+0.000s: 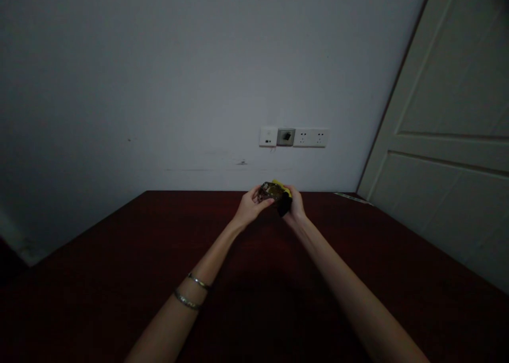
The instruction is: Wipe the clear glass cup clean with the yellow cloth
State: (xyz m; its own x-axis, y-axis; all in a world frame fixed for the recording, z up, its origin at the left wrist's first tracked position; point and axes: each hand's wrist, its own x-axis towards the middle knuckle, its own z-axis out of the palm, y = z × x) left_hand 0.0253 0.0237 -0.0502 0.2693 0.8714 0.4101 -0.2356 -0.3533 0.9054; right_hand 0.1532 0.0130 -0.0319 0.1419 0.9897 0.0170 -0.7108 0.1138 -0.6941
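Observation:
Out over the far part of the table, my two hands meet in front of the wall. My left hand (249, 205) is closed around a small dark, see-through glass vessel (267, 191), tilted with its round opening partly towards me; whether it is a cup or an ashtray I cannot tell. A soft yellow and black cloth (284, 205) is gripped in my right hand (296, 202). The cloth presses against the right side of the glass, and its yellow part shows behind the rim. Most of my right fingers are hidden behind these things.
The dark red table (191, 214) stretches to the pale wall (178, 76). Wall sockets (310, 137) sit just above and behind my hands. A thin flat strip (352, 198) lies at the table's far right corner. On the right stands a panelled door (449, 119).

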